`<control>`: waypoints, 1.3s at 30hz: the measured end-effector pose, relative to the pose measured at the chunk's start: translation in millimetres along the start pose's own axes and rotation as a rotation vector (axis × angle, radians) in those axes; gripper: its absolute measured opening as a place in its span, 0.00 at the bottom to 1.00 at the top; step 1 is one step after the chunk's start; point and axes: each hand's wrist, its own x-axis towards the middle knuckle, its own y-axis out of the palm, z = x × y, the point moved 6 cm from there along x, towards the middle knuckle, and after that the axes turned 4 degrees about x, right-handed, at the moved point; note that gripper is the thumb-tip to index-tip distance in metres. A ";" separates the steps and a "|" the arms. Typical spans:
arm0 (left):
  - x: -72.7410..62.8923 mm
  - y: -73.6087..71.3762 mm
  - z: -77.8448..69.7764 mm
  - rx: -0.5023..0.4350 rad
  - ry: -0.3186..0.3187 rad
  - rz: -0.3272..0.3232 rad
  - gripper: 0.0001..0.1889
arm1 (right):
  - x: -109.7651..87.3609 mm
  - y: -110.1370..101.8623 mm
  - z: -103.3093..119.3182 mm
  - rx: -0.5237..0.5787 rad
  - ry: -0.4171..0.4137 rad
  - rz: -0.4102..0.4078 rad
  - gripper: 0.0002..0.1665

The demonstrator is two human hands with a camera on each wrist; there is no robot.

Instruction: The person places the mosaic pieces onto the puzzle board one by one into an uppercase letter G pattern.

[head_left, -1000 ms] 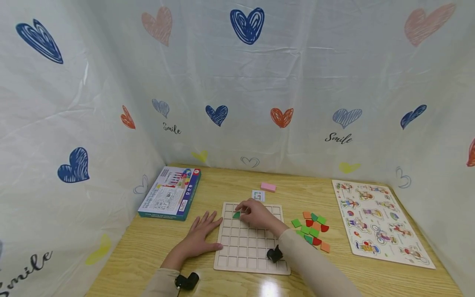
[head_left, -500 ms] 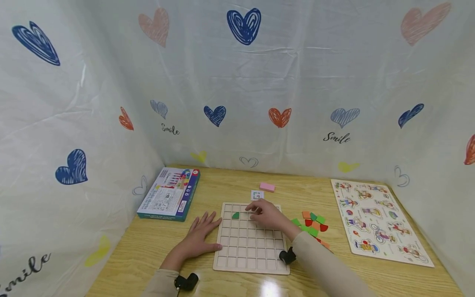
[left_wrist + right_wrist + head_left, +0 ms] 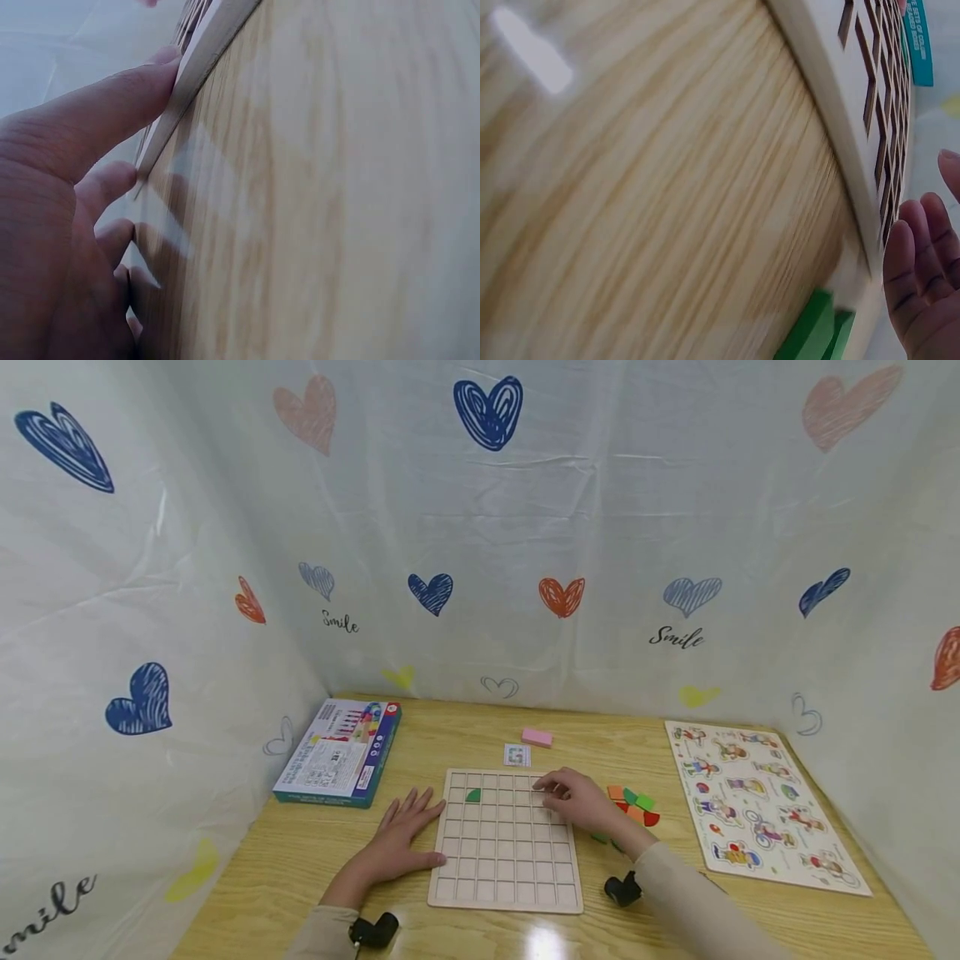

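A pale wooden grid board [image 3: 497, 846] lies on the table, with one dark green quarter-round tile [image 3: 473, 795] in a cell near its top left. My left hand [image 3: 398, 846] rests by the board's left edge with fingers spread; in the left wrist view its thumb [image 3: 112, 105] touches the board's side. Above the board's upper right part hovers my right hand [image 3: 581, 802], its fingers loosely bent and nothing seen between them. Beside that hand lies a loose pile of red, orange and green tiles [image 3: 636, 814], partly hidden by the wrist.
Behind the board lie a small printed card [image 3: 517, 755] and a pink block [image 3: 537, 738]. A flat box [image 3: 337, 752] stands at the back left. On the right is a picture puzzle board [image 3: 761, 806]. A heart-printed curtain [image 3: 480, 527] hangs around the table.
My right hand has moved right, away from the green quarter-round tile, which stays in its cell, toward the tile pile. The left hand has stayed in place.
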 end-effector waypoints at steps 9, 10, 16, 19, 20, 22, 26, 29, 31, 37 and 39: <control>0.1 0.0 -0.1 0.007 -0.008 0.004 0.46 | -29.0 -31.9 -19.5 -0.003 0.004 -0.048 0.15; 0.0 -0.1 -0.1 0.008 -0.008 0.004 0.46 | -31.8 -34.9 -20.6 -0.008 0.004 -0.054 0.15; 0.4 0.6 1.4 0.010 -0.010 0.008 0.47 | -43.4 -46.4 -30.7 -0.037 0.042 -0.075 0.15; 0.4 0.5 1.4 0.010 -0.010 0.005 0.47 | -46.6 -49.3 -36.8 -0.045 0.067 -0.083 0.15; 0.5 0.5 1.3 0.009 -0.009 0.004 0.47 | -47.5 -49.8 -38.7 -0.048 0.075 -0.084 0.15; 0.6 0.3 1.0 0.009 -0.008 0.003 0.47 | -48.8 -50.5 -41.7 -0.057 0.086 -0.086 0.15; 0.5 0.2 0.4 0.008 -0.007 0.003 0.47 | -50.6 -49.6 -43.0 -0.085 0.089 -0.081 0.15; 0.4 -0.1 -0.4 0.007 -0.007 0.003 0.47 | -50.3 -48.5 -41.6 -0.119 0.082 -0.079 0.14; 0.3 -0.3 -0.9 0.008 -0.008 0.003 0.46 | -49.6 -48.0 -40.8 -0.138 0.080 -0.078 0.14; -0.6 -0.7 -2.0 0.003 -0.009 0.006 0.47 | -48.9 -47.8 -41.1 -0.170 0.079 -0.079 0.11; -0.8 -0.9 -2.2 0.003 -0.009 0.004 0.47 | -48.3 -47.9 -41.2 -0.171 0.082 -0.083 0.11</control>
